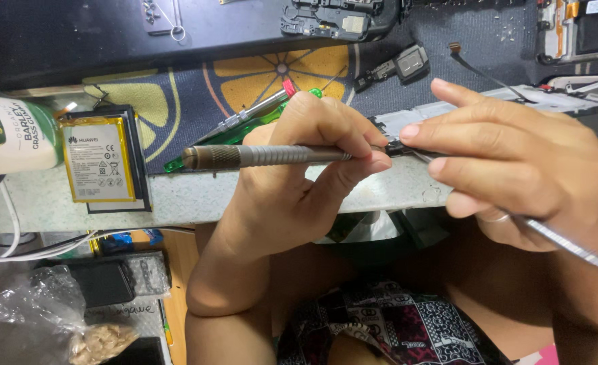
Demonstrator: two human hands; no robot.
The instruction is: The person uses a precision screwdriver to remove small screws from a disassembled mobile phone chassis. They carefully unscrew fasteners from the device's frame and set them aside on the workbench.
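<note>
My left hand (306, 162) grips a grey metal screwdriver (258, 156) with a knurled handle, held level with its tip pointing right. My right hand (515, 159) holds thin metal tweezers (569, 250) whose shaft runs off toward the lower right. Between the fingertips of both hands sits a small dark phone part (402, 147), mostly hidden. Both hands meet above the pale front edge of the workbench (197, 196). A white phone frame (441, 111) lies just behind my hands.
A yellow phone battery (98, 161) lies on a dark phone body at the left, next to a green and white tub (8, 132). Green-handled and red-tipped tools (245, 122) lie on a citrus-patterned mat (272, 74). Phone parts (339, 19) sit at the back. White cables and plastic bags lie lower left.
</note>
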